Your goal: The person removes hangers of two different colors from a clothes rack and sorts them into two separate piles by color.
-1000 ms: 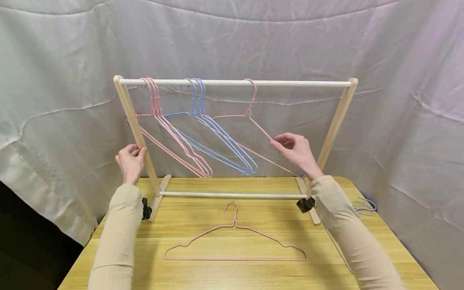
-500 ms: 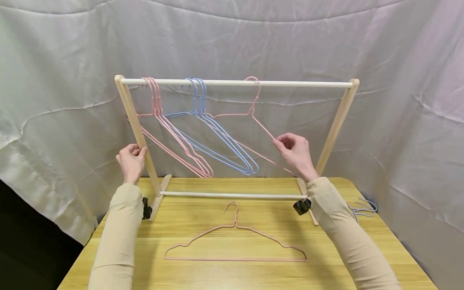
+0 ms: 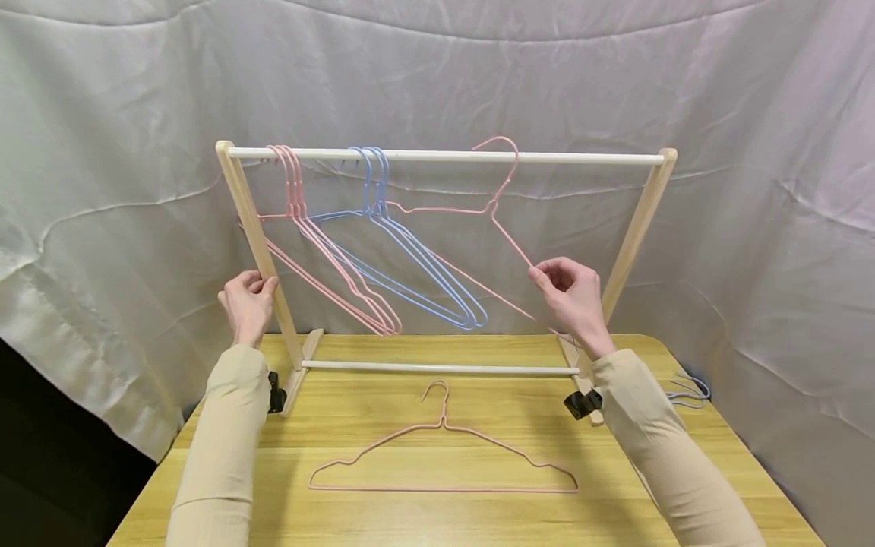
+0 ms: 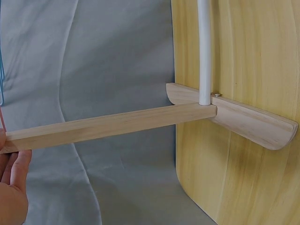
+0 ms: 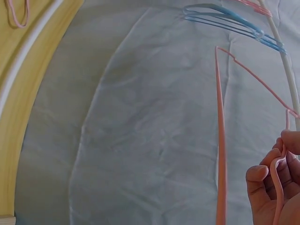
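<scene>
My left hand holds the wooden left upright of a small hanging rack, thumb and fingers against the post, partly visible at the edge of the left wrist view. With my right hand I pinch a pink wire hanger by its right shoulder. This hanger is tilted, and its hook arches above the white top rod, the hook tip right at the rod. In the right wrist view its bottom bar runs past my fingers. Several pink hangers and blue hangers hang on the rod's left half.
Another pink hanger lies flat on the wooden table in front of the rack. Greyish-blue hangers lie at the table's right edge, partly behind my sleeve. A lower white bar joins the rack's feet. Grey cloth hangs behind.
My right hand has moved right, drawing the pinched pink hanger with it; its hook has risen from the rod and tilted. My left hand stays on the upright.
</scene>
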`<action>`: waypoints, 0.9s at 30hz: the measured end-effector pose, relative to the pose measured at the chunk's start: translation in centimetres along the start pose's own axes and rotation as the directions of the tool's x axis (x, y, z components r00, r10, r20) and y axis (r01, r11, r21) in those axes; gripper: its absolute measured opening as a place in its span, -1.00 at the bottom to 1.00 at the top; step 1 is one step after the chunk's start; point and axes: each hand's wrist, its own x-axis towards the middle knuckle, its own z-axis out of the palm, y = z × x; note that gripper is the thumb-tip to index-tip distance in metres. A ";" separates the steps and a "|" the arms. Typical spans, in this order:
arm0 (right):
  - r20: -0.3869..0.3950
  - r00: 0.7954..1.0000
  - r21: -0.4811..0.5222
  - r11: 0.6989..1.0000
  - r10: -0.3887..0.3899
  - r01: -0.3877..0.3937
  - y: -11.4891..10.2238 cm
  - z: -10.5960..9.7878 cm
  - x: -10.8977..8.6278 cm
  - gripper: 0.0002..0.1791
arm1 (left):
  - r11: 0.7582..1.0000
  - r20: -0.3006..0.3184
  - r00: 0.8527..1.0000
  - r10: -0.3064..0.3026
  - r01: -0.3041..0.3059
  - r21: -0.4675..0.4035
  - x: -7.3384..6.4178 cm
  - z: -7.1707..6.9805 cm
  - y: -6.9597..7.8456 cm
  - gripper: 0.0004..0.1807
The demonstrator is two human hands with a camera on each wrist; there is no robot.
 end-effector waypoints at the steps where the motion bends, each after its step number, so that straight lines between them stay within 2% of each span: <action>1: 0.001 1.000 0.001 1.000 0.000 0.000 0.1 -0.1 -0.2 -0.82 | 1.000 0.002 1.000 -0.002 0.002 0.001 0.0 0.0 0.0 -0.60; 7: 0.023 1.000 -0.004 1.000 0.018 -0.018 1.3 -0.2 -1.7 -0.82 | 1.000 0.003 1.000 0.012 -0.012 -0.004 0.0 0.0 0.1 -0.61; 11: 0.045 0.996 -0.012 0.997 0.074 -0.074 1.9 -0.1 -3.0 -0.83 | 1.000 0.001 1.000 0.011 -0.011 -0.001 0.0 0.0 0.0 -0.61; 16: 0.054 0.991 -0.027 0.993 0.118 -0.117 0.7 0.0 -4.7 -0.84 | 1.000 0.004 1.000 0.003 -0.003 0.003 0.0 0.0 -0.2 -0.60; 20: 0.072 0.987 -0.025 0.989 0.144 -0.142 0.9 0.2 -6.1 -0.82 | 1.000 0.005 1.000 0.005 -0.005 0.009 0.0 0.0 -0.2 -0.60; 22: 0.085 0.984 -0.041 0.987 0.157 -0.154 1.7 0.4 -6.7 -0.83 | 1.000 0.007 1.000 0.004 -0.004 0.011 0.0 0.0 -0.2 -0.59; 27: 0.106 0.973 -0.080 0.977 0.207 -0.199 5.6 1.3 -8.2 -0.82 | 1.000 0.009 1.000 -0.002 0.002 0.011 0.0 0.0 -0.2 -0.58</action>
